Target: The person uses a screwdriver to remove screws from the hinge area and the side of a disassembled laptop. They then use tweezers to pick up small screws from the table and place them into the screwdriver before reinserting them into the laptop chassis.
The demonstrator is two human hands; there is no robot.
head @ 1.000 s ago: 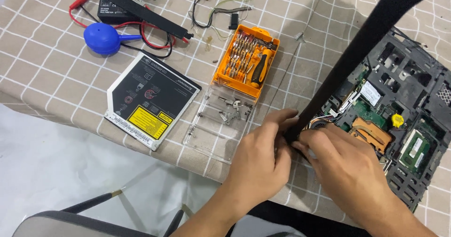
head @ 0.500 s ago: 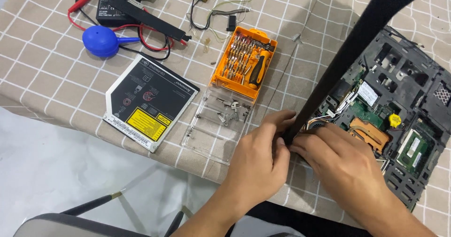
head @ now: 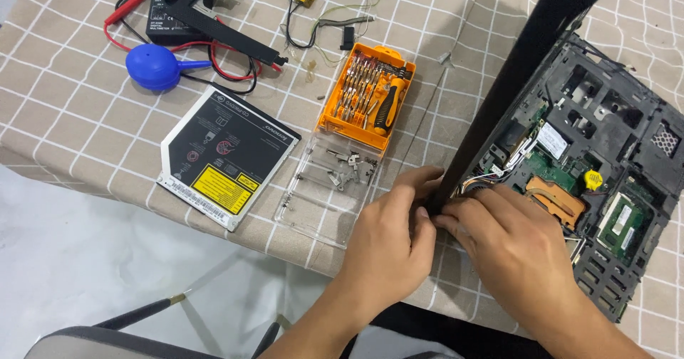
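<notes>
Both the left hand (head: 388, 234) and right hand (head: 516, 248) pinch closed on the tilted black laptop panel's (head: 524, 67) lower end at the opened chassis (head: 605, 188) — a twist risks tearing the wires (head: 499, 170) beneath.

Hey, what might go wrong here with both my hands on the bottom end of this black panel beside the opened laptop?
1. Your left hand and right hand grip the tilted black panel right by the thin wires in the laptop; a hard pull might snag them.
2. Loose screws lie in the clear lid near the table edge, beside your left hand; a bump could scatter them.
</notes>
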